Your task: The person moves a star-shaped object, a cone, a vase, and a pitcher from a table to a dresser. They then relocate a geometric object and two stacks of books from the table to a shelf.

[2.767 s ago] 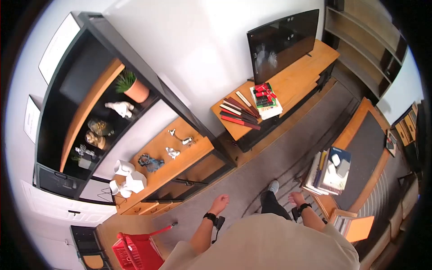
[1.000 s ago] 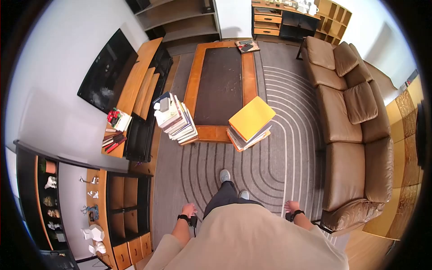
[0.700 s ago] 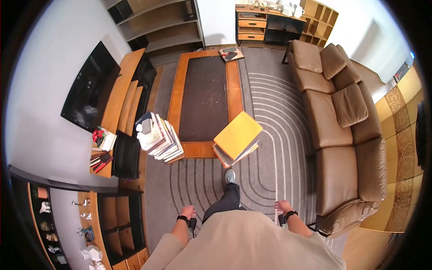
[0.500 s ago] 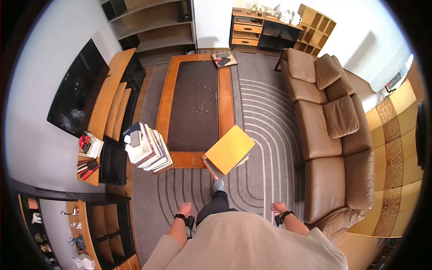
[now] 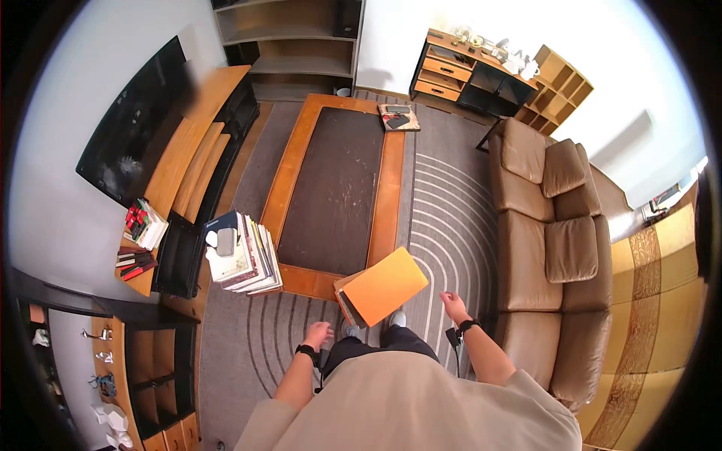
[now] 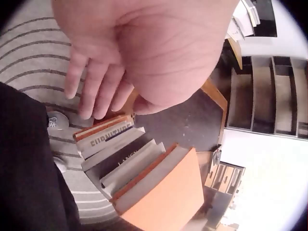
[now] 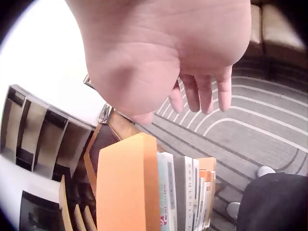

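A person stands at the near edge of the bench (image 5: 392, 188), where a stack of books (image 5: 382, 286) topped by an orange cover sits on the near right corner, within easy reach. Left hand (image 5: 320, 333) and right hand (image 5: 453, 306) hover either side of it, fingers (image 6: 94, 89) loosely spread, holding nothing.

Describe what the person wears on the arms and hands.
The left hand and right hand are bare, without gloves. Each wrist carries a black strap with a small black device; a thin cable hangs below the right one. Loose beige sleeves cover the upper arms.
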Tool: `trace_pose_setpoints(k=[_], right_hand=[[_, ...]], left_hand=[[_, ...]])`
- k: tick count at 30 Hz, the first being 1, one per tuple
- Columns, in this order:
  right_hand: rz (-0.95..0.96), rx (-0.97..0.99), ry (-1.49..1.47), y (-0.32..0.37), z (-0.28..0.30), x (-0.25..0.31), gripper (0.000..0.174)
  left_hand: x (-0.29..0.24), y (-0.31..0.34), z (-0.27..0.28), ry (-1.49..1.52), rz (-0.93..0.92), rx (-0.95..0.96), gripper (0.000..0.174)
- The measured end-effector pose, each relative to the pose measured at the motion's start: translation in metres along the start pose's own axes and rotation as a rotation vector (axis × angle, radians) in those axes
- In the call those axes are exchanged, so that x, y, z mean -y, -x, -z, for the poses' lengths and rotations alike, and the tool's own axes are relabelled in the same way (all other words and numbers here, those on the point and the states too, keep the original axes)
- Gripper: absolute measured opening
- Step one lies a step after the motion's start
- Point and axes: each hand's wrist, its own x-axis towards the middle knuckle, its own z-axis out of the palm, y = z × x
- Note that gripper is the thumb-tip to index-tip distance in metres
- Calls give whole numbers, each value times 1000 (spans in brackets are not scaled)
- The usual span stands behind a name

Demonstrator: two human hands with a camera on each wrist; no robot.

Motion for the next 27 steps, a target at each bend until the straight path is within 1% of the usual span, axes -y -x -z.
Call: trace_pose_setpoints(k=[2,4,6,8,9,10,11,12,14,15,16,17,18,19,21,22,24,25,27], right_hand=[[25,58,-94,-14,8,27,69],[42,76,-90,-28,16,51,71],[57,101,-83,-50,19,61,73],[41,226,-90,-78,21,63,81],[52,245,-84,-90,20,62,81],[-35,359,-151,-101,17,61,85],[-123,473,-217,-112,16,64,89],[-113,493,-211,-124,15,68,89],[-171,685,-235,-133,6,66,92],[-201,782,-252,-136,1,67,93],[-200,809,-258,-140,-3,70,93],[-180,909,-254,-141,-5,74,89],[-158,1006,-247,-140,-4,79,85],[-157,1030,-243,-140,-3,84,85],[-139,1155,-245,-139,1,95,75],[-136,1174,-231,-145,-4,94,75],[-108,1215,-209,-151,-12,91,69],[-115,1235,-184,-155,-11,86,69],[-95,1178,-211,-162,-9,93,76]], left_hand=[[3,-3,-16,12,1,16,35],[-3,-4,-34,16,12,56,43],[-13,4,-54,25,27,49,47],[-22,6,-72,36,44,36,50],[-25,5,-82,34,42,21,54],[-29,4,-94,32,41,8,59],[-32,1,-106,48,42,-9,59],[-34,-2,-115,91,35,-51,62],[-41,2,-134,181,62,-134,69],[-43,1,-146,180,71,-161,69],[-45,3,-157,200,39,-192,69],[-41,4,-161,219,9,-222,69],[-34,1,-164,183,82,-252,66],[-25,-1,-171,189,90,-274,66],[-22,8,-198,217,-72,-529,55],[-23,12,-203,231,-65,-546,55],[-14,19,-217,206,-63,-630,65],[-5,25,-226,197,-54,-670,71],[16,29,-236,235,-20,-691,68]])
